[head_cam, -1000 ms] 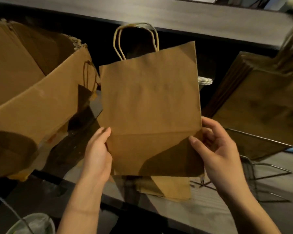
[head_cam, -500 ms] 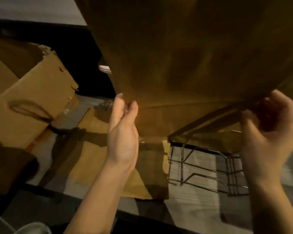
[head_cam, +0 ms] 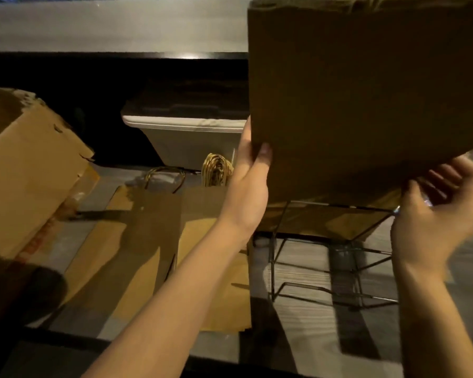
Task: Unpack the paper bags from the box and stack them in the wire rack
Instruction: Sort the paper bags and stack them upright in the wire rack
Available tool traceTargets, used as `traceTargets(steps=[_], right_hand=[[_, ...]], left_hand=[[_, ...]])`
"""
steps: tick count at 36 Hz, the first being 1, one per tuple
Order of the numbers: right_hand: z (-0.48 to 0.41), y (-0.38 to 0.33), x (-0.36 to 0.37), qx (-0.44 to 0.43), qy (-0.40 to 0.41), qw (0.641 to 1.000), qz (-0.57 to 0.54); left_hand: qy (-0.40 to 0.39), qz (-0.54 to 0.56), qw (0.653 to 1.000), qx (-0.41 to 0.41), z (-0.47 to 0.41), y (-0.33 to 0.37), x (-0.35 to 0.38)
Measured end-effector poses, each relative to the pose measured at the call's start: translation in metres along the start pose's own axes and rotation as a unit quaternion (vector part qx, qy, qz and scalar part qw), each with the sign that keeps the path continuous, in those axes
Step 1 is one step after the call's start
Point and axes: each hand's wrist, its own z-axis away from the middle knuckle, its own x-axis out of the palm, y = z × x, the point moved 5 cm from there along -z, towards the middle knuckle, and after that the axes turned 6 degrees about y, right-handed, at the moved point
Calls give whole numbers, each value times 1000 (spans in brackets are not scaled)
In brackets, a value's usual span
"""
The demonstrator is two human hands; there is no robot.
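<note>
Hands first, head view. My left hand (head_cam: 250, 181) pinches the left edge of a paper bag (head_cam: 366, 105), thumb on the near face and fingers behind. My right hand (head_cam: 432, 214) is blurred, fingers curled under the bag's lower right corner, apparently gripping it. The bag hangs upright, its bottom edge just above the front rail of the wire rack (head_cam: 325, 255), so I judge it is going in but not yet seated. Brown paper shows behind the rack's wires and several twisted handles crowd the bag's top edge, so the rack seems partly loaded. I cannot separate the bags or count them. To the left, well apart from the rack, the cardboard box (head_cam: 33, 173) leans open with a torn flap. Its inside is out of sight, so I cannot say what remains in it. Between box and rack, loose bags (head_cam: 153, 241) lie flat on the bench (head_cam: 311, 336), handles toward a grey tub (head_cam: 191, 137). My estimate: roughly midway, with this bag, the flat ones and whatever the box holds left to stack.
</note>
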Motion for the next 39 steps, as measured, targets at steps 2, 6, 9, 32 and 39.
traceTargets(steps=[2, 6, 9, 32, 39], right_hand=[[3, 8, -3, 2, 19, 1000, 19], [17, 18, -12, 19, -13, 998, 55], [20, 24, -15, 52, -14, 998, 42], [138, -56, 70, 1, -259, 965, 33], [201, -79, 111, 62, -389, 919, -6]], left_hand=[[-13, -32, 999, -42, 3, -13, 3], [-19, -81, 991, -106, 9, -35, 5], [-15, -111, 986, -123, 14, -46, 0], [90, -151, 977, -120, 56, -42, -139], [153, -168, 960, -163, 70, -51, -214]])
